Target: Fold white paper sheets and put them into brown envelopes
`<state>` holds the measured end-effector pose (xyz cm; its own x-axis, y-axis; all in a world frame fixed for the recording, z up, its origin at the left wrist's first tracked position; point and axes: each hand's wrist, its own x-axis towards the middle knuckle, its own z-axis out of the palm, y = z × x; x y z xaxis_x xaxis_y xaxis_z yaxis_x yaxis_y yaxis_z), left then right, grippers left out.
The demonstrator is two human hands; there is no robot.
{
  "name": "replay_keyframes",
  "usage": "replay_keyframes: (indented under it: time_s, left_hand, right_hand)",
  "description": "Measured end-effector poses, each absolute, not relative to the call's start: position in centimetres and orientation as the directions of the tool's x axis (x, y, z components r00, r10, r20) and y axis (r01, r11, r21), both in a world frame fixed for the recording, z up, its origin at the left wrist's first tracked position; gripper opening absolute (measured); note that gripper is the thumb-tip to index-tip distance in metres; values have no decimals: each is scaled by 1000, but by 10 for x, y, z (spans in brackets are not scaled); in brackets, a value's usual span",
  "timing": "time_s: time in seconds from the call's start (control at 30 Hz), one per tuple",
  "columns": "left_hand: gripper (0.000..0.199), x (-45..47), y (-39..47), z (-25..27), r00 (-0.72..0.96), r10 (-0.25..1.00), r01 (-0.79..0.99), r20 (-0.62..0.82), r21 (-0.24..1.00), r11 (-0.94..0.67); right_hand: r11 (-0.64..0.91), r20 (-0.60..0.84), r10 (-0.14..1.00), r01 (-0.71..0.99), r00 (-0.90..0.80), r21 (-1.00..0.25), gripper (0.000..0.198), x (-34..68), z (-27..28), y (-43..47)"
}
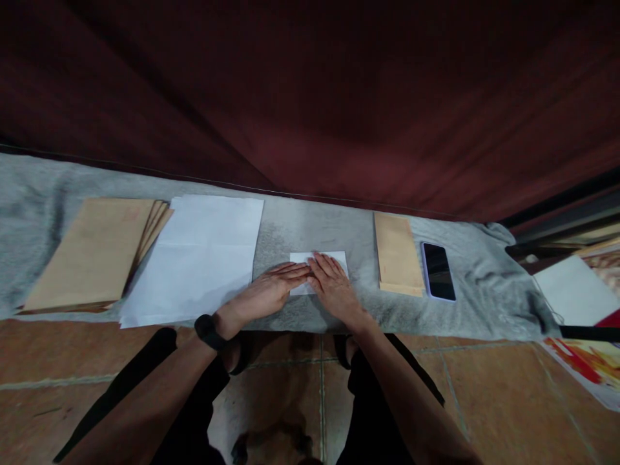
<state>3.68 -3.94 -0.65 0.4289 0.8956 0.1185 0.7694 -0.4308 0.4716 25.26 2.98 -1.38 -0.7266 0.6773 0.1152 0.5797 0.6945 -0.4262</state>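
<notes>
A small folded piece of white paper (pixel 334 258) lies on the grey cloth in front of me, partly covered by both hands. My left hand (pixel 274 287) rests with flat, stretched fingers on its left part, the fingertips meeting the other hand. Flat across the middle and right of the paper is my right hand (pixel 334 289), fingers extended. To the left is a stack of large white sheets (pixel 203 252). Farther left sits a pile of big brown envelopes (pixel 97 252). On the right lie smaller brown envelopes (pixel 398 252).
The grey cloth (pixel 320 223) covers a long, narrow surface with a dark red curtain (pixel 310 97) behind it. A phone (pixel 438 271) lies right of the small envelopes. Papers (pixel 576 290) and a colourful printed sheet (pixel 591 368) are at the far right. Tiled floor (pixel 276 400) shows below.
</notes>
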Motion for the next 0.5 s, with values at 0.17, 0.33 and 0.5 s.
replay_keyframes:
  time_s: [0.17, 0.33, 0.5]
  left_hand:
    - [60, 53, -37, -2, 251, 957, 785, 143, 548, -288]
    - [59, 83, -31, -17, 93, 989, 907, 114, 401, -131]
    - [66, 89, -35, -28, 92, 985, 956, 144, 265, -128]
  right_hand:
    - [658, 89, 726, 653, -682, -375, 52, 245, -18, 27]
    - [657, 87, 739, 685, -669, -314, 53, 244, -21, 27]
    - [651, 136, 754, 701, -643, -292, 54, 251, -28, 27]
